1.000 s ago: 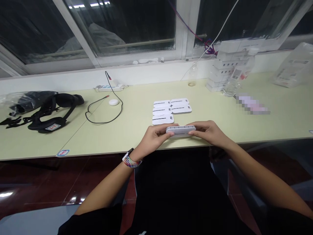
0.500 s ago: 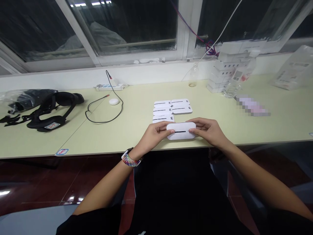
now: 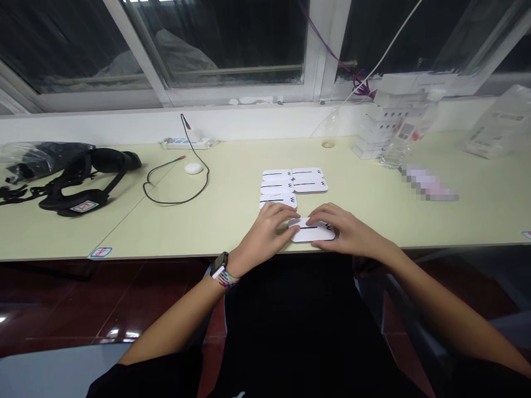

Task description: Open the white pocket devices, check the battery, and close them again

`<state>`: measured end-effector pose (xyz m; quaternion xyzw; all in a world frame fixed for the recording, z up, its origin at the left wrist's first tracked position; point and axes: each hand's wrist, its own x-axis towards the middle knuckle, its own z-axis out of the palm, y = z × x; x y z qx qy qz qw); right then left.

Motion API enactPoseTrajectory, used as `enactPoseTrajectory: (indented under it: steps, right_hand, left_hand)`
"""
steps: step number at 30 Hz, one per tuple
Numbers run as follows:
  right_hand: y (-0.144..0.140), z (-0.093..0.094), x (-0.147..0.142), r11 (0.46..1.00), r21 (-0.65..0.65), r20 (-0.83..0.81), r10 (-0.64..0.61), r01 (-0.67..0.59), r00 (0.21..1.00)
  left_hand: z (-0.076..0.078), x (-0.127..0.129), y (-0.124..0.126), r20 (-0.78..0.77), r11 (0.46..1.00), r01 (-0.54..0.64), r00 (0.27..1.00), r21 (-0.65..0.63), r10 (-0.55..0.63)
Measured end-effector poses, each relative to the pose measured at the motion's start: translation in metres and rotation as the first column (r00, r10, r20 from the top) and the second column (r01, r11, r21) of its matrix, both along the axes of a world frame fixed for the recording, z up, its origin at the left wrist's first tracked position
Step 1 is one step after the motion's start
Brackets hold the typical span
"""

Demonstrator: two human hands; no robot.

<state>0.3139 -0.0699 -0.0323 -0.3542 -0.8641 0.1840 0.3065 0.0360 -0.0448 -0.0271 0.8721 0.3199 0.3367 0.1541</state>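
On the table [image 3: 174,232], left hand [image 3: 265,232] and right hand [image 3: 348,232] flat over white device [image 3: 311,231].

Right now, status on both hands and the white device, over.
Left hand and right hand both resting on the white device, flat near the desk edge. Five similar devices laid just behind. Nothing in the way.

Left hand [image 3: 265,235] and right hand [image 3: 346,232] flat on white device [image 3: 312,231], pale table [image 3: 232,221], five more devices [image 3: 292,185] beyond
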Motion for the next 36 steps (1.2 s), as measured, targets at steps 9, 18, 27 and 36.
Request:
enactPoseTrajectory:
  steps: [9,18,27,36]
  right_hand:
    - [0.091,0.038,0.041,0.991,0.113,0.022,-0.078,0.075,0.997]
    - [0.231,0.023,0.031,0.941,-0.235,0.013,-0.249,0.245,0.968]
    - [0.262,0.012,0.020,0.915,-0.289,0.003,-0.293,0.281,0.956]
    - [0.249,0.006,0.010,0.916,-0.126,-0.008,-0.385,0.382,0.923]
  left_hand:
    - [-0.005,-0.011,0.011,-0.279,0.973,-0.130,0.943,0.190,0.181]
    - [-0.005,-0.012,0.010,-0.293,0.982,-0.124,0.942,0.146,0.163]
    - [-0.005,-0.012,0.010,-0.290,0.986,-0.130,0.944,0.109,0.156]
    - [-0.006,-0.012,0.010,-0.294,0.987,-0.123,0.944,0.105,0.148]
